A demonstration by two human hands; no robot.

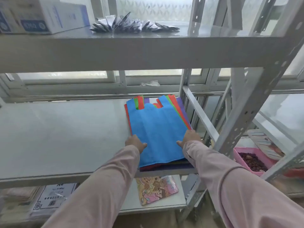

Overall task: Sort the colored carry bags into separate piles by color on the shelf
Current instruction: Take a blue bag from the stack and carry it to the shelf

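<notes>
A mixed stack of flat carry bags lies at the right end of the middle shelf. A blue bag is on top; red, green and purple edges stick out beneath it. My left hand holds the stack's left edge near the front, thumb on the blue bag. My right hand holds the right edge the same way. The fingers of both hands are hidden at the sides of the stack.
The steel rack has an upper shelf with a white and blue box and a fan of dark packets. Below lie a cartoon-printed bag and paper packs. A pink basket sits to the right, beyond the upright post.
</notes>
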